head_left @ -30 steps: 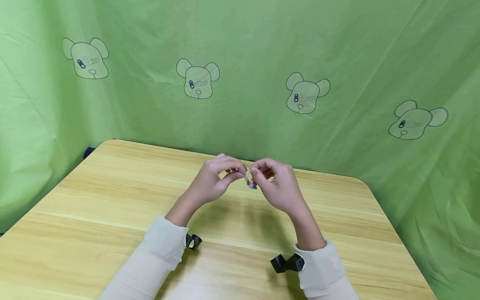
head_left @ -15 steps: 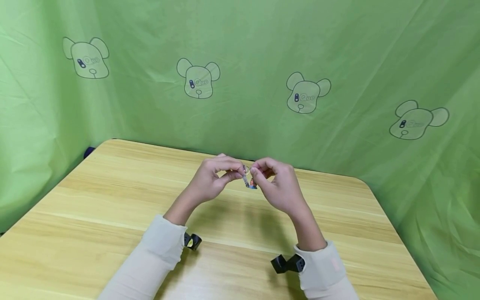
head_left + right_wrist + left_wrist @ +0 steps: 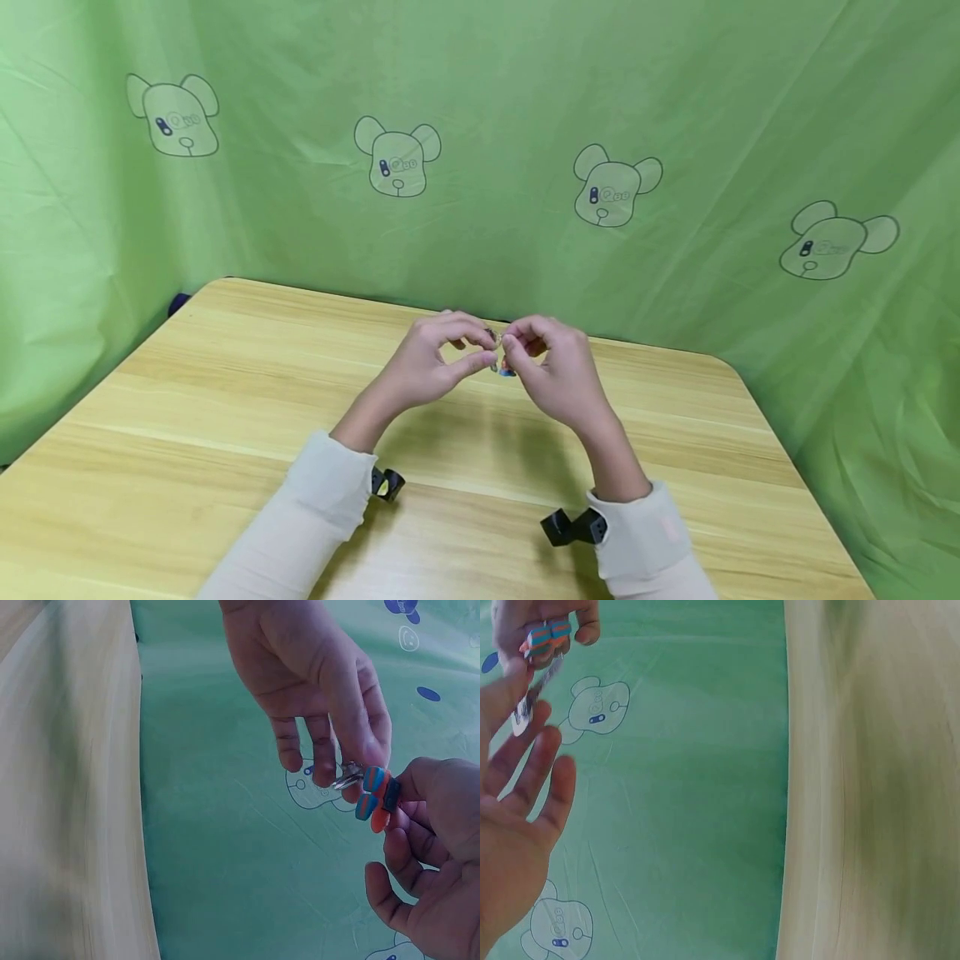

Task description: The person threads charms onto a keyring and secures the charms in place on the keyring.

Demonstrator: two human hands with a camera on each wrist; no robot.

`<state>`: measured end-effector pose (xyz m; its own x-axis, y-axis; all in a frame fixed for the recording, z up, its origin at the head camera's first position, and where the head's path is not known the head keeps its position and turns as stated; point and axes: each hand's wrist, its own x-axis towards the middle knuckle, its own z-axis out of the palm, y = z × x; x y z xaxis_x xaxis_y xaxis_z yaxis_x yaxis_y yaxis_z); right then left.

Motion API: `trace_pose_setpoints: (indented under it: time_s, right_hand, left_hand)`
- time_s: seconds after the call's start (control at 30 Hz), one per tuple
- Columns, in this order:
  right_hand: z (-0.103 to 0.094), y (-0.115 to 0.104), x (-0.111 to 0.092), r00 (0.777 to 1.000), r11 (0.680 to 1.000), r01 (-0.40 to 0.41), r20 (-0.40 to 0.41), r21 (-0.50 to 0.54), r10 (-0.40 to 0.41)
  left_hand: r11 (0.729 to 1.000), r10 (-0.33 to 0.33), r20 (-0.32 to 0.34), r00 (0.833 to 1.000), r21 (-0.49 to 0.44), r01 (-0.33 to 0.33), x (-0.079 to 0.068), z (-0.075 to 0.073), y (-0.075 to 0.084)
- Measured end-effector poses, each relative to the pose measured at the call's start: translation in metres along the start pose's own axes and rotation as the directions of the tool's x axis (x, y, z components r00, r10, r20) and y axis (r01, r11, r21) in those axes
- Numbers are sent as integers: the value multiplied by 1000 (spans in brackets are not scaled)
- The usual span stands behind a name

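Observation:
Above the far part of the table, both hands meet at a small keychain. My left hand (image 3: 427, 362) has thumb and index finger at its silvery key (image 3: 525, 712), which shows between them in the left wrist view. My right hand (image 3: 558, 371) pinches the keychain near its ring (image 3: 498, 338), partly hidden by the fingertips. An orange and blue charm (image 3: 373, 796) hangs by the right fingertips. In the right wrist view, shiny metal (image 3: 348, 777) lies between that charm and the left fingers. The exact joint of ring and key is too small to tell.
The wooden table (image 3: 225, 433) spreads under both forearms. A green curtain (image 3: 495, 242) with printed bear heads hangs behind and at both sides. Black wrist cameras sit at the left cuff (image 3: 387, 483) and the right cuff (image 3: 573, 527).
The left thumb and index finger have spread apart and shifted slightly right toward the ring. Less of the ring and key shows now. The right hand has stayed almost still.

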<state>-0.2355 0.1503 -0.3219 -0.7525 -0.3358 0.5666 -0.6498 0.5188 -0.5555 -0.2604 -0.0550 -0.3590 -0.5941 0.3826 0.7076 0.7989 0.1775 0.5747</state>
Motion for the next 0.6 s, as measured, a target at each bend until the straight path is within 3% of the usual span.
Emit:
trace_pose_setpoints:
  time_s: [0.2,0.6]
  right_hand:
    - [3,0,0,1000,1000,3,0,-28,-3]
    - [2,-2,0,1000,999,27,-4,-38,-27]
  left_hand:
    - [997,36,-27,999,66,-35,1,1,0]
    - [999,38,-45,998,25,-37,2,0,2]
